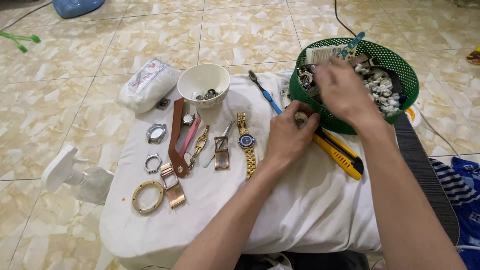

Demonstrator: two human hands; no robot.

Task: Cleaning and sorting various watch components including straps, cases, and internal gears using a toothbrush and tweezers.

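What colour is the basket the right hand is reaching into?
Green basket, clearest in the head view.

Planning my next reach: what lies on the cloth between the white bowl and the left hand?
In the head view, between the white bowl and the left hand lie a blue-handled brush and a gold watch with a blue dial.

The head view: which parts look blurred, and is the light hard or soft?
In the head view, the right hand over the green basket is smeared by motion blur; the left hand and the gold watch on the white cloth stay sharp. The light is soft and even, with faint shadows and a mild sheen on the floor tiles.
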